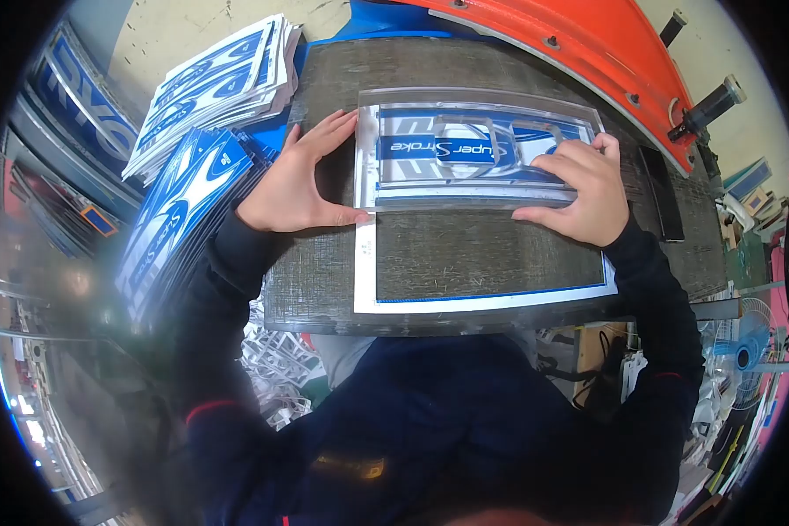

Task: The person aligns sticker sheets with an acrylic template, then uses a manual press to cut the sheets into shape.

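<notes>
Tabletop (465,254) was dark, scuffed, w/ a white-and-blue offcut frame (365,280) lying on it. Clear plate (482,101) sat over a blue printed sheet (438,149) at the far middle. Left hand (298,175) lay flat, fingers spread, against the plate's left edge; right hand (587,188) pressed curled fingers on its right side, gripping nothing. Stacks of printed sheets (210,79) piled at left, orange machine cover (605,44) behind, fan (745,351) at right.
</notes>
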Available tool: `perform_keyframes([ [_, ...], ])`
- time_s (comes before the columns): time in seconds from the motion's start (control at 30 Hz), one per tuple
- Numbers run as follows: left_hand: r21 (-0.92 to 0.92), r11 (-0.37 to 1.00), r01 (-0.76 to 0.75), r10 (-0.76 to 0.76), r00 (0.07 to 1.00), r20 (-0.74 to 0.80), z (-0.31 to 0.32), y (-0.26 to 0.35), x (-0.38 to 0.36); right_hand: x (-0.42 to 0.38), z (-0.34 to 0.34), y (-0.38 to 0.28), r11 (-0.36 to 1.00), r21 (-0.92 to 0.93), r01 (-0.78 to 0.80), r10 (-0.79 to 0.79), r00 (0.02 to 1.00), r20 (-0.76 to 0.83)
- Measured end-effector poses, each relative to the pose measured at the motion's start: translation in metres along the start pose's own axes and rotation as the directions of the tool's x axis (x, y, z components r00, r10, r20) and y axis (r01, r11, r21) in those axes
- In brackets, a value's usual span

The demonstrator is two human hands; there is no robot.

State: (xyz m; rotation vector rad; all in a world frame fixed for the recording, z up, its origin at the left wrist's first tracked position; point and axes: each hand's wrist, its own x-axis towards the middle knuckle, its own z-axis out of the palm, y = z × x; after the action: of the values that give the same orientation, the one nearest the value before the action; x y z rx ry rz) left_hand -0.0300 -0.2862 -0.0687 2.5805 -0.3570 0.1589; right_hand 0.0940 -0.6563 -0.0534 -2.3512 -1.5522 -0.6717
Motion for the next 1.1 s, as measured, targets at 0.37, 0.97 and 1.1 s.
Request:
perform_keyframes([
  [0.37, 0.002, 1.0, 0.02, -0.02, 1.0, 0.01, -0.001, -0.004, 0.0, 0.0, 0.009, 0.001, 1.0, 0.014, 0.008, -0.008, 1.0, 0.004],
  [0.97, 0.008, 1.0, 0.006, -0.006, 1.0, 0.004, -0.001, -0.004, -0.001, -0.001, 0.012, 0.002, 0.999, 0.04, 0.0, 0.0, 1.0, 0.007],
  [1.1, 0.006, 1.0, 0.023, -0.023, 1.0, 0.014, -0.003, -0.001, -0.002, -0.002, 0.001, 0.005, 0.999, 0.036, -0.036, 0.031, 0.993, 0.114],
])
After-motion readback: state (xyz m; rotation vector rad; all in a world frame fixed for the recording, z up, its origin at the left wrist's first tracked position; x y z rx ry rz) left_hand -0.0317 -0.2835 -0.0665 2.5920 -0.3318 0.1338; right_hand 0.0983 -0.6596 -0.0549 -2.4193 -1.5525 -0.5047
